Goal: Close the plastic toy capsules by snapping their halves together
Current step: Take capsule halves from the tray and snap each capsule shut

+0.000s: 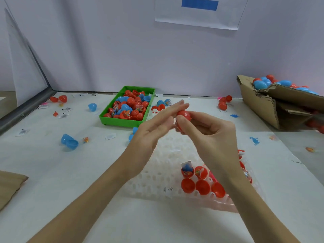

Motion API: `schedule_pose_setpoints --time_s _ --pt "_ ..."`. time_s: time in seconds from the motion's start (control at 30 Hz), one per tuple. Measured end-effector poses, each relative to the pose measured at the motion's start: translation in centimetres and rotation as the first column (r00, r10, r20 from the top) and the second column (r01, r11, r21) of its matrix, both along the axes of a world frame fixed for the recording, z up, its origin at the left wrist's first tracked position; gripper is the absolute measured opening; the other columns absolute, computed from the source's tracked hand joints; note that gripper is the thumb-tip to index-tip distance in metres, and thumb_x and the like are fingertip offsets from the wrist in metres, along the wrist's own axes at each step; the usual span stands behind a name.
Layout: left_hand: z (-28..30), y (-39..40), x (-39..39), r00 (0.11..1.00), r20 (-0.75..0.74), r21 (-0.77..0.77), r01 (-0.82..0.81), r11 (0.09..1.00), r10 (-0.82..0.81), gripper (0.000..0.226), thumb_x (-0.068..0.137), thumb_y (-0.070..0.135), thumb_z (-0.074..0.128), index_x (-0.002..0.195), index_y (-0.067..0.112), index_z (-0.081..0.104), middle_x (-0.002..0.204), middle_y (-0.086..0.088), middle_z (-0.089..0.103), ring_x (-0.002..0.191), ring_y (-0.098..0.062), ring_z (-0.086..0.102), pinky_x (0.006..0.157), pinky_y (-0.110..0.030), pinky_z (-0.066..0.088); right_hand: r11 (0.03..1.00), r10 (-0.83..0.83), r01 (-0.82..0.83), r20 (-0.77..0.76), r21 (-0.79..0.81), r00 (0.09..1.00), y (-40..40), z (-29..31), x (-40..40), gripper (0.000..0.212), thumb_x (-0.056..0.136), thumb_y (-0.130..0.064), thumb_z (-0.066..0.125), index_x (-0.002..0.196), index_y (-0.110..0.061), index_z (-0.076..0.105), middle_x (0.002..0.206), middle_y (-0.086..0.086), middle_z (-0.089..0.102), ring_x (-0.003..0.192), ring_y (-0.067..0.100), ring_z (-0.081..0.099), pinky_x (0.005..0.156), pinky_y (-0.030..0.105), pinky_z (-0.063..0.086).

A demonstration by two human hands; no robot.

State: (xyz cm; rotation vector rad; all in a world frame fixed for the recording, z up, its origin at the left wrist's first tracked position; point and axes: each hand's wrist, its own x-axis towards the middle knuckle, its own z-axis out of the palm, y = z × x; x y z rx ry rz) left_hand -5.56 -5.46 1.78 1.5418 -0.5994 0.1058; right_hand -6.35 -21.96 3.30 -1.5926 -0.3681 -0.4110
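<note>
We see smooth, glossy red plastic in the capsule (183,114) held between our hands, and the same shiny plastic in the red halves (202,186) seated in the translucent, milky plastic tray (154,181). The green bin (112,118) looks like smooth, slightly matt plastic. The box (257,104) at the right is rough brown corrugated cardboard with torn edges. The counter (52,181) wears a matt white covering, and small paper labels (64,116) lie on it.

white table (52,172) | green tray (108,118) | clear holed rack (157,183) | cardboard box (259,106) | loose capsule halves (69,141)
</note>
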Motion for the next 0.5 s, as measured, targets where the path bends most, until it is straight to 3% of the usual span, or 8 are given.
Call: schedule_pose_setpoints --time_s 0.1,0.2,0.3,0.37,0.5 --pt "0.3 -0.4 0.0 0.979 -0.202 -0.153 -0.072 0.986 0.04 0.041 0.109 0.035 0.044 0.136 0.015 0.068 0.138 -0.005 0.068 0.129 -0.019 0.063 0.1 -0.029 0.054 0.929 -0.161 0.229 0.241 -0.292 0.957 -0.3 -0.5 0.3 0.035 0.08 -0.043 0.082 0.101 -0.016 0.075 0.086 -0.012 0.074 0.08 0.007 0.072 0.077 0.014 0.055" --pt "0.4 -0.4 0.0 0.935 -0.353 -0.223 -0.056 0.973 -0.027 0.037 0.1 0.036 0.061 0.128 0.015 0.073 0.121 -0.017 0.074 0.113 -0.03 0.073 0.092 -0.032 0.059 0.825 -0.194 0.346 0.351 -0.446 0.916 -0.3 -1.3 0.7 0.036 0.08 -0.038 0.086 0.095 -0.01 0.069 0.083 -0.003 0.068 0.073 0.011 0.062 0.073 0.015 0.051" --pt "0.5 -0.1 -0.1 0.898 -0.433 -0.255 -0.043 0.966 -0.074 0.035 0.093 0.023 0.072 0.127 0.015 0.074 0.117 -0.021 0.075 0.108 -0.036 0.074 0.094 -0.035 0.06 0.771 -0.207 0.41 0.417 -0.488 0.885 -0.3 -2.0 1.2 0.029 0.083 -0.026 0.086 0.094 -0.008 0.067 0.083 0.001 0.059 0.072 0.014 0.053 0.067 0.025 0.049" --pt "0.7 0.0 -0.1 0.869 -0.479 -0.303 -0.033 0.952 -0.122 0.036 0.091 0.017 0.073 0.127 0.014 0.074 0.119 -0.022 0.074 0.109 -0.037 0.074 0.091 -0.032 0.06 0.758 -0.203 0.431 0.451 -0.489 0.869 -0.3 -2.2 1.3 0.03 0.084 -0.026 0.083 0.099 -0.007 0.066 0.088 0.001 0.056 0.077 0.012 0.051 0.069 0.024 0.048" --pt "1.5 0.8 0.1 0.8 -0.535 -0.47 -0.013 0.882 -0.273 0.033 0.09 0.015 0.07 0.122 0.011 0.077 0.123 -0.024 0.073 0.112 -0.035 0.073 0.088 -0.03 0.061 0.793 -0.139 0.342 0.397 -0.504 0.907 0.1 -2.0 1.2 0.057 0.089 -0.046 0.073 0.129 -0.008 0.06 0.122 0.003 0.059 0.107 0.012 0.057 0.092 0.021 0.05"
